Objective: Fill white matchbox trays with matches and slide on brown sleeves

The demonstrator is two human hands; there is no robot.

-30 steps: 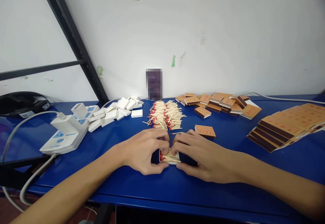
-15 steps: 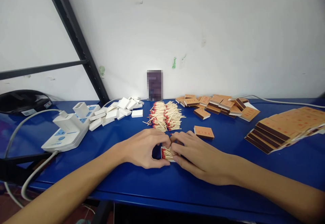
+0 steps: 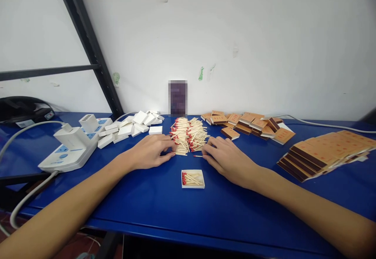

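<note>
The left hand point(image 3: 154, 150) and right hand point(image 3: 227, 160), fingers loosely curled, flank the match pile point(image 3: 188, 132) on the counter point(image 3: 164, 212); whether either grips a match I cannot tell. Uneven squeezing could scatter sticks, and a dragging wrist could knock the white tray point(image 3: 193, 186) in front.

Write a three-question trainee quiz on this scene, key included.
1. True or false: the shallow white rectangular tray sits apart from the bare left hand and bare right hand.
2. Nearest the left hand: A, white plastic power strip; B, heap of red-tipped wooden matches; C, stacked orange-brown cardboard sleeves?
3. Fill in: the red match heads in the tray lie toward the picture's ____ side.

Key: 1 true; 2 B; 3 left.
</note>
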